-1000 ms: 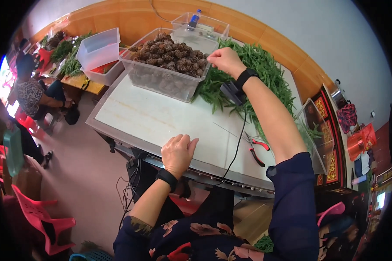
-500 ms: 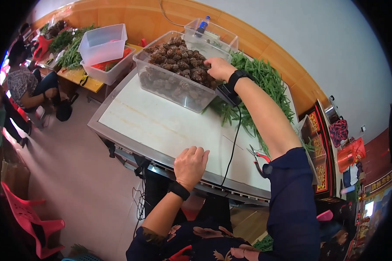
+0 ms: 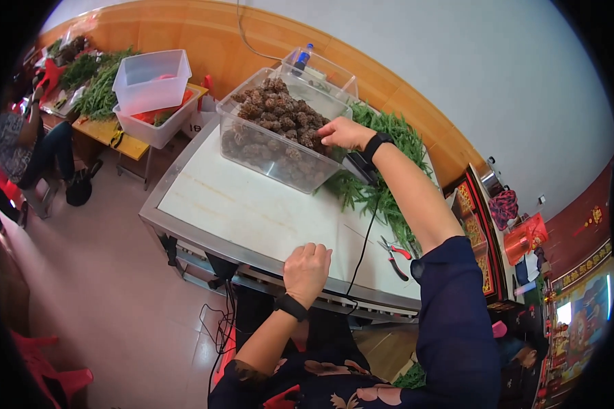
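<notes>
Pine cones [image 3: 280,109]: brown, rounded and woody, heaped in a clear, rectangular plastic tub [image 3: 307,178] at the back of a white-topped, grey-edged table [image 3: 225,204]; the tall walls presumably stop them rolling away.
Bare right hand [image 3: 348,133]: stretched to the tub's right side, thumb and fingertips bent close together at the heap's edge, a narrow pinch that suits small, knobbly pieces; whether a cone is in it, I cannot tell.
Bare left hand [image 3: 308,271]: at the table's near edge, well apart from the tub, fingers folded under, perhaps bracing the body; its palm is hidden, so I cannot tell whether it holds anything.
Feathery green sprigs [image 3: 402,136]: piled just right of the tub, probably for easy reach.
Slim pliers with red-and-black handles [image 3: 390,249]: lying on the table near the sprigs, likely kept handy.
Cone surface: rough, overlapping scales, dark brown on top, greyer and blurred through the tub's wall.
</notes>
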{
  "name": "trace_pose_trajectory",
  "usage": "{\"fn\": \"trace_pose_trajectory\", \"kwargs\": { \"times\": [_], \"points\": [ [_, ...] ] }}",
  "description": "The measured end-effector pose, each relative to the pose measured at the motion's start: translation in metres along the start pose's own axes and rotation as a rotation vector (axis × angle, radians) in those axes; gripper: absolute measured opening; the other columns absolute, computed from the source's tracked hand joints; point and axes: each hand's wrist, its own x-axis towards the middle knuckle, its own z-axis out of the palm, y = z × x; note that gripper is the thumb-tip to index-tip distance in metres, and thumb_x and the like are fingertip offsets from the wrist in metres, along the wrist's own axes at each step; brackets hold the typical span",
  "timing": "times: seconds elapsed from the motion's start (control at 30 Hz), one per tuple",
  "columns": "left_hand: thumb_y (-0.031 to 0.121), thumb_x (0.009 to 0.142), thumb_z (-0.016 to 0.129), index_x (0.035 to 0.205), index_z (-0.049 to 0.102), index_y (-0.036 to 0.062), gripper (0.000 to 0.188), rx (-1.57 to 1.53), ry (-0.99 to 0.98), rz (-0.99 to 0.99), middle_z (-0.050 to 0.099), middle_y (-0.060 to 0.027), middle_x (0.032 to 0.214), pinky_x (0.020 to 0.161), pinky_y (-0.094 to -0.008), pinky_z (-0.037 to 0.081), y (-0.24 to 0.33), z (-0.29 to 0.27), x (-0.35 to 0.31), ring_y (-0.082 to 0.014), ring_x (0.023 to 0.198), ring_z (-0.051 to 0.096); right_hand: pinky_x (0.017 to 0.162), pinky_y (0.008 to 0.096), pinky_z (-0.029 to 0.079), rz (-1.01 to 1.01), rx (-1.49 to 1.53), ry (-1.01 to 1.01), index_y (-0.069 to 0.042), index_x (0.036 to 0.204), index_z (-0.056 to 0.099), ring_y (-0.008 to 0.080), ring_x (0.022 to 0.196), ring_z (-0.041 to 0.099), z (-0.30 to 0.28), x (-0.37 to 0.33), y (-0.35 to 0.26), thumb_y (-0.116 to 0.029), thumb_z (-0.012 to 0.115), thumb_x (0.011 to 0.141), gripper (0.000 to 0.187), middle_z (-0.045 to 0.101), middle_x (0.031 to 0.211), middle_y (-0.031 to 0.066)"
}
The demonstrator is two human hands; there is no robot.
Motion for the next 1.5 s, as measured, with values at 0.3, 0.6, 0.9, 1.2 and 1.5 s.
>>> {"fn": "trace_pose_trajectory", "kwargs": {
  "times": [0.3, 0.6, 0.9, 1.2, 1.5],
  "points": [
    [0.024, 0.082, 0.071, 0.07, 0.054, 0.0116, 0.025, 0.023, -0.006, -0.035, 0.055, -0.004, 0.07, 0.056, -0.036, 0.048, -0.001, 0.001, -0.003, -0.0237, 0.065, 0.059, 0.087, 0.03, 0.051, 0.221, 0.546, -0.066, -0.002, 0.142, 0.045, 0.0166, 0.107, 0.061, -0.005, -0.008, -0.016, -0.012, 0.066, 0.09, 0.056, 0.057, 0.134, 0.0082],
    [0.024, 0.083, 0.071, 0.07, 0.053, 0.0118, 0.025, 0.048, -0.015, -0.024, 0.054, -0.0042, 0.07, 0.055, -0.0361, 0.048, 0.0, 0.0, -0.001, -0.0235, 0.065, 0.058, 0.084, 0.0307, 0.056, 0.033, 1.078, 0.022, 0.006, 0.127, 0.055, 0.0179, 0.105, 0.064, -0.01, -0.028, 0.006, -0.004, 0.064, 0.091, 0.039, 0.062, 0.122, 0.0124],
    [0.023, 0.083, 0.071, 0.068, 0.053, 0.012, 0.026, 0.049, -0.042, -0.005, 0.053, -0.0041, 0.068, 0.055, -0.0365, 0.047, 0.002, -0.001, 0.002, -0.0239, 0.063, 0.057, 0.08, 0.0277, 0.058, 0.111, 1.044, 0.368, 0.007, 0.112, 0.064, 0.0156, 0.086, 0.068, -0.016, -0.068, 0.0, -0.007, 0.068, 0.09, 0.027, 0.07, 0.098, 0.0111],
    [0.023, 0.082, 0.072, 0.072, 0.053, 0.0095, 0.025, 0.039, -0.107, 0.021, 0.053, -0.0061, 0.07, 0.055, -0.0371, 0.046, 0.0, -0.01, 0.001, -0.0261, 0.065, 0.058, 0.076, 0.0257, 0.057, 0.05, 0.837, 0.453, 0.004, 0.108, 0.067, 0.0127, 0.083, 0.068, -0.025, -0.18, -0.016, -0.005, 0.067, 0.09, 0.021, 0.07, 0.094, 0.0089],
    [0.017, 0.085, 0.073, 0.109, 0.063, 0.0003, 0.031, -0.672, -0.465, -0.428, 0.067, -0.0061, 0.092, 0.06, -0.0274, 0.048, 0.06, -0.051, 0.049, -0.0199, 0.079, 0.065, 0.075, 0.0235, 0.055, 0.049, 0.8, 0.26, 0.003, 0.114, 0.061, 0.0101, 0.081, 0.067, 0.014, -0.277, -0.01, 0.002, 0.062, 0.089, 0.024, 0.069, 0.092, 0.0076]
  ]
}}
